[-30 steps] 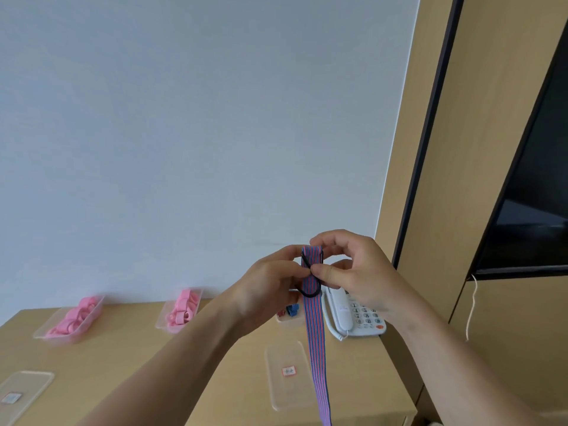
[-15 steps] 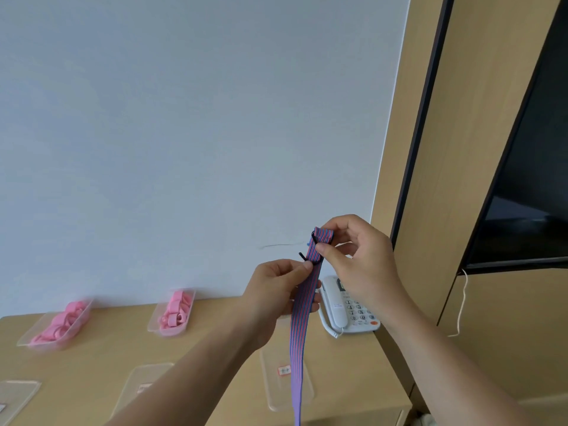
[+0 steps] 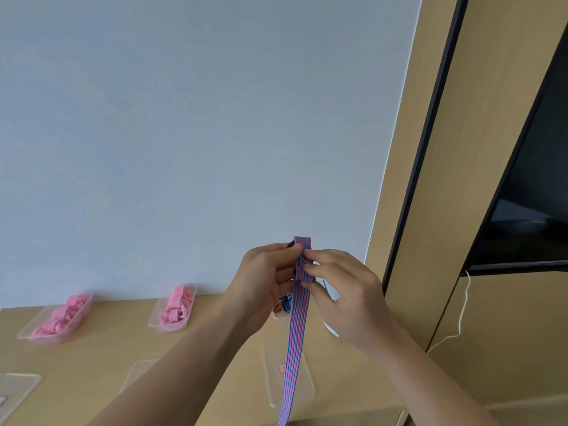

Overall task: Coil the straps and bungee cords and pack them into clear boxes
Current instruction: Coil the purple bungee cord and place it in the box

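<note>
A blue-and-red striped strap (image 3: 295, 333) hangs from both hands above the wooden table (image 3: 215, 342). My left hand (image 3: 264, 281) pinches its folded top end from the left. My right hand (image 3: 344, 293) pinches the same fold from the right, thumb and fingers curled on it. The strap's loose tail drops past the front table edge and out of view. A dark ring or hook at the top is mostly hidden by my fingers.
Two clear boxes holding pink straps (image 3: 58, 318) (image 3: 173, 309) stand by the wall. Behind my hands sits another box with red and blue coils (image 3: 281, 305). Clear lids (image 3: 289, 376) (image 3: 15, 388) lie flat in front. A white phone (image 3: 330, 295) is at the right.
My hands came together on the strap's top end and folded it over. The camera view shifted a little between frames.
</note>
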Motion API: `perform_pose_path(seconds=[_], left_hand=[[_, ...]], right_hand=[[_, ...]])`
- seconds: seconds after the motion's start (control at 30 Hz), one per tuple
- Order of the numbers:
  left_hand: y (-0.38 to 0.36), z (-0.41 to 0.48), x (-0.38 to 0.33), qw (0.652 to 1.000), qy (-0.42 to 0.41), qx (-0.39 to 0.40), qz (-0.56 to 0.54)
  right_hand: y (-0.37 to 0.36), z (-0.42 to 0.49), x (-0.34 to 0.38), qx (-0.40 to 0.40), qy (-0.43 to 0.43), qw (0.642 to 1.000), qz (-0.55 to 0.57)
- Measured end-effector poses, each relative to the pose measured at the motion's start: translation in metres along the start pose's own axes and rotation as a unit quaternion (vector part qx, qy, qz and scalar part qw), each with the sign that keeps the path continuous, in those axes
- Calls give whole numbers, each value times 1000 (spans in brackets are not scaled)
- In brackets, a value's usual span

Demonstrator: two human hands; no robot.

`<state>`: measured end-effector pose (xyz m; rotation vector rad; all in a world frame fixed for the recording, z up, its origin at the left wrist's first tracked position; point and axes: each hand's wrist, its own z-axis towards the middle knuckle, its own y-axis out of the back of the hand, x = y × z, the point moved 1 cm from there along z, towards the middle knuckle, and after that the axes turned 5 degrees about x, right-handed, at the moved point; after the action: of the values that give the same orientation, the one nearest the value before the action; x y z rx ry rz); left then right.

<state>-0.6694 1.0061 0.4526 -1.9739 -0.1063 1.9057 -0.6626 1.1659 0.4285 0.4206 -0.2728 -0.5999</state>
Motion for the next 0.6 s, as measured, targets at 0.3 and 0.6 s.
perform_pose_path(seconds=[0.3,0.6], left_hand=[[7,-4,4,998,-36,3,54],[6,-10,4,994,-41,9,98]], right_hand=[[4,1,9,10,-39,998,39],[10,27,-1,187,-318,895,252]])
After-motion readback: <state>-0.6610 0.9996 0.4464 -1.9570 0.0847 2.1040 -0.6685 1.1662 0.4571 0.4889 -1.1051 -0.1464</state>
